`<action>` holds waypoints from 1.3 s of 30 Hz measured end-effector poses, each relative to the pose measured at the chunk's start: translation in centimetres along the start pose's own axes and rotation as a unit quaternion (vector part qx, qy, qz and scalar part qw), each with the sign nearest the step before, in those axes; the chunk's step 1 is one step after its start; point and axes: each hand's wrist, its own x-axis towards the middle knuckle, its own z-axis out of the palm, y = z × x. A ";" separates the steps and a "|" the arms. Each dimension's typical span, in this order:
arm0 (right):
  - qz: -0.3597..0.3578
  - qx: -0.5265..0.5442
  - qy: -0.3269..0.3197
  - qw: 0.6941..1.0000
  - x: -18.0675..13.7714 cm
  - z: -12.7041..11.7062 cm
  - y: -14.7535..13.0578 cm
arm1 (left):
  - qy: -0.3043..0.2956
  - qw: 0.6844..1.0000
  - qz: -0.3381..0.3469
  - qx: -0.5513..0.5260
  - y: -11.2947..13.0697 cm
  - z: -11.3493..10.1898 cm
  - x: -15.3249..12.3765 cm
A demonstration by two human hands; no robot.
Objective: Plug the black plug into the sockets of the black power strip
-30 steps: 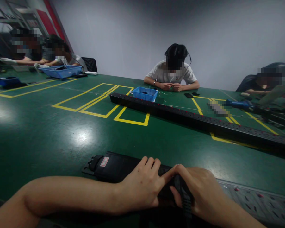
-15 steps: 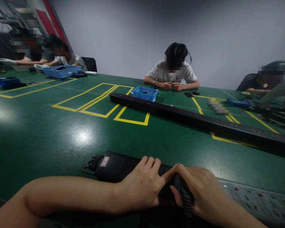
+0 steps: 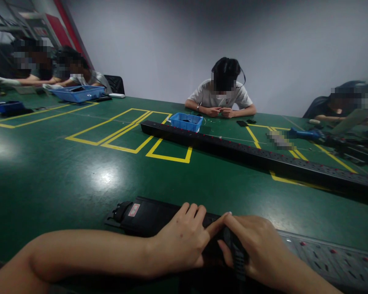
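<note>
A long black power strip (image 3: pixel 141 214) lies along the near edge of the green table (image 3: pixel 79 175), its grey socket part running off to the right (image 3: pixel 331 259). My left hand (image 3: pixel 182 241) rests on top of the strip with fingers curled over it and the thumb stretched to the right. My right hand (image 3: pixel 257 249) is closed round a black ribbed cable plug (image 3: pixel 235 253) and holds it against the strip. The thumb of my left hand touches my right forefinger.
A second long black power strip (image 3: pixel 248 157) crosses the table's middle. A small blue bin (image 3: pixel 186 121) stands behind it, a larger blue tray (image 3: pixel 78 93) at the far left. A person in a white shirt (image 3: pixel 220 96) sits opposite; others sit at both ends. Yellow tape lines (image 3: pixel 125 134) mark the table.
Both hands stay on the strip and plug. The view has tilted slightly, so everything sits a little lower and to the left in the picture.
</note>
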 end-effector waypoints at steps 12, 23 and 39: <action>-0.002 -0.034 0.057 0.998 0.0 0.1 -0.1 | 0.000 1.000 -0.003 -0.005 0.0 0.0 0.1; 0.003 -0.056 0.065 0.996 -0.1 0.4 -0.1 | 0.000 1.000 -0.002 -0.006 0.0 -0.2 0.0; -0.007 -0.039 0.059 0.997 -0.1 0.5 0.0 | -0.006 1.000 -0.002 -0.002 0.0 0.0 0.0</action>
